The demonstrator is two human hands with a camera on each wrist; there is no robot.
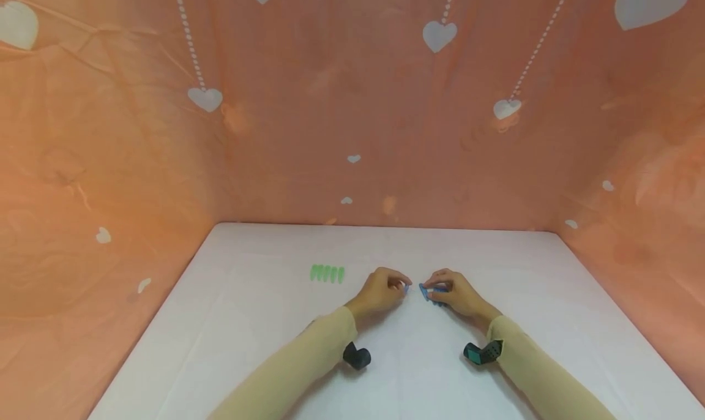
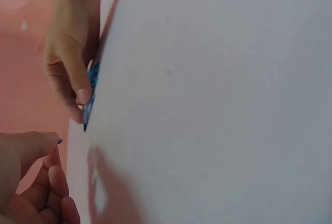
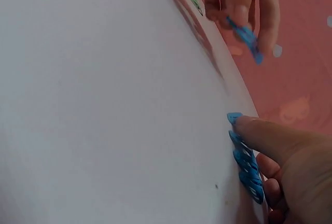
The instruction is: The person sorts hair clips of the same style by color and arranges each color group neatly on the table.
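My left hand (image 1: 379, 291) pinches a blue snap hair clip (image 3: 248, 40) between thumb and fingers, raised off the white table. Facing it, my right hand (image 1: 461, 294) holds another blue hair clip (image 3: 234, 116) by thumb and fingers, low over the table. Beside the right hand's fingers, several more blue hair clips (image 3: 247, 169) lie in a close row, partly hidden by that hand in the head view. A row of several green hair clips (image 1: 327, 273) lies on the table to the left of the left hand.
The white table (image 1: 231, 346) reaches back to an orange cloth (image 1: 308, 132) with pale hearts, which also hangs at both sides. A dark wrist camera (image 1: 357, 356) sits at the left sleeve, another wrist camera (image 1: 482, 352) at the right.
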